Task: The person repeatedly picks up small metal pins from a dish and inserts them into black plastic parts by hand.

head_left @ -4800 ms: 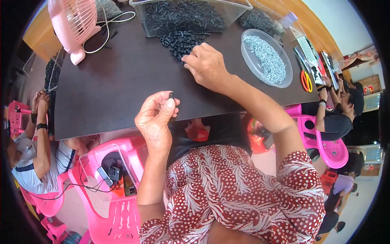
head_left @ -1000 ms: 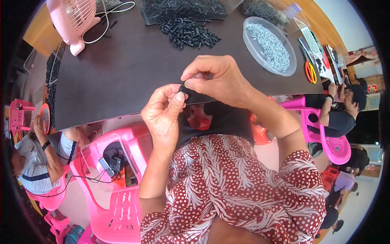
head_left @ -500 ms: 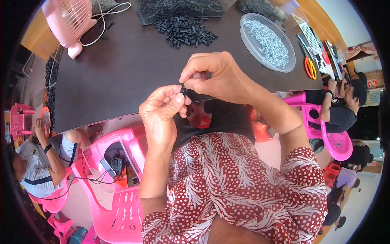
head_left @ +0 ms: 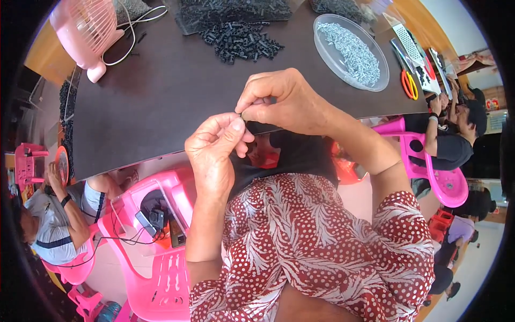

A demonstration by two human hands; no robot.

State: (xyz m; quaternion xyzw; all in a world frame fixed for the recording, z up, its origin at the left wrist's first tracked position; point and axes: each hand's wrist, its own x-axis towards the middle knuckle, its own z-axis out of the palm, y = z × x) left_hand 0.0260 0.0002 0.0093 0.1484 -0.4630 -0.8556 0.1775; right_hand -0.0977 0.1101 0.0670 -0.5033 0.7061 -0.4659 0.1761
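My left hand [head_left: 214,145] is closed in a pinch between thumb and forefinger, just over the near edge of the dark table [head_left: 139,118]. A small black plastic part is in that pinch, now almost wholly covered by the fingertips. My right hand [head_left: 284,102] meets it from the right, its thumb and forefinger pressed together at the same spot; what lies between them is too small to name. Beyond my hands lies a loose heap of small black plastic parts [head_left: 236,45]. To its right, a round clear plastic tray [head_left: 320,40] holds many small silvery metal pieces [head_left: 351,56].
A pink fan [head_left: 88,32] with a white cord stands at the far left. Orange-handled scissors [head_left: 409,85] lie near the table's right edge. A pink chair [head_left: 155,279] with a black device is at my left. Other people sit at both sides.
My fingertips have closed further over the black part, which showed more plainly before. Both hands stay nearly in place; the view has shifted slightly.
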